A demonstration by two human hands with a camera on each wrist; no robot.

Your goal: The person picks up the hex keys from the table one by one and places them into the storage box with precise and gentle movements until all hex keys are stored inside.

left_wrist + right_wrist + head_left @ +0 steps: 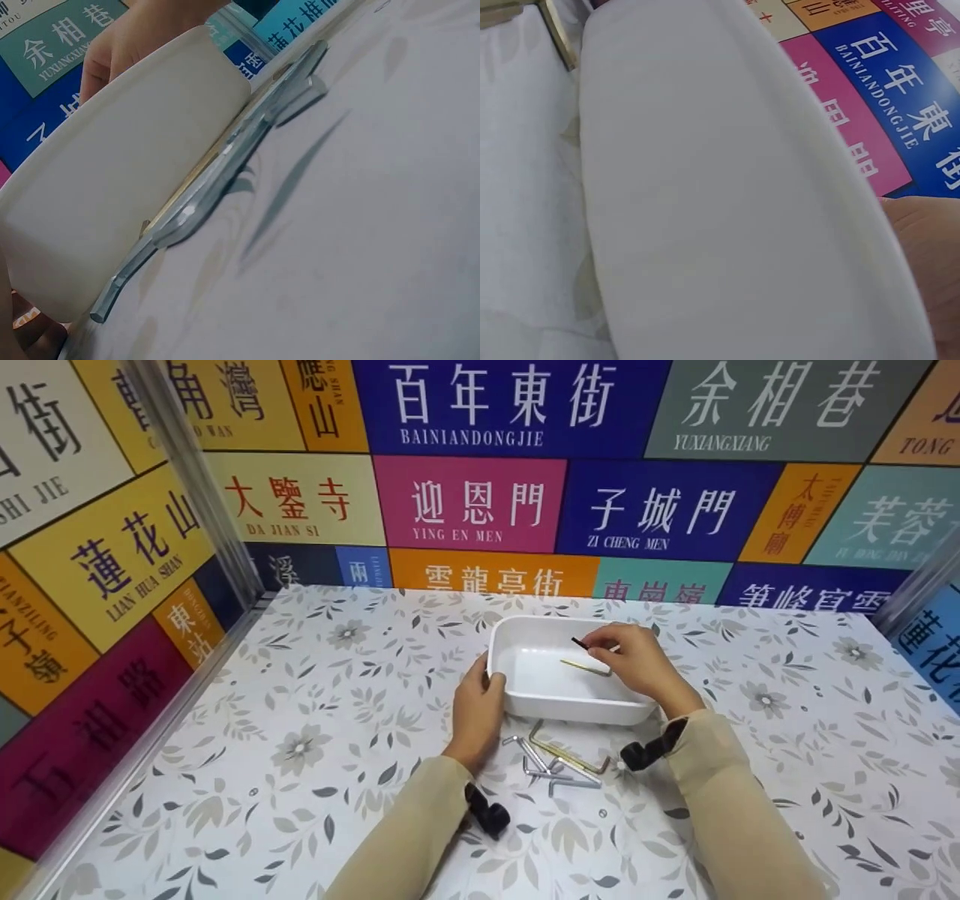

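Note:
My left hand [478, 705] grips the left end of a white plastic tray [577, 709], thumb by its rim and fingers along the outer wall. Over the tray's right half, my right hand [634, 660] pinches a small black hex key [580, 643] between thumb and fingertips; only a short end of it shows. Below that hand, a gold hex key [585, 667] lies inside the tray. In front of the tray, several silver hex keys [574, 785] and gold hex keys [566, 752] lie in a loose heap, also seen beside the tray wall in the left wrist view.
The table [300, 810] has a white cloth with grey leaves and flowers. Panels with coloured street-name blocks [469, 502] stand behind and at both sides. Black wrist cameras [491, 819] stick out from both beige sleeves [405, 825], close to the heap.

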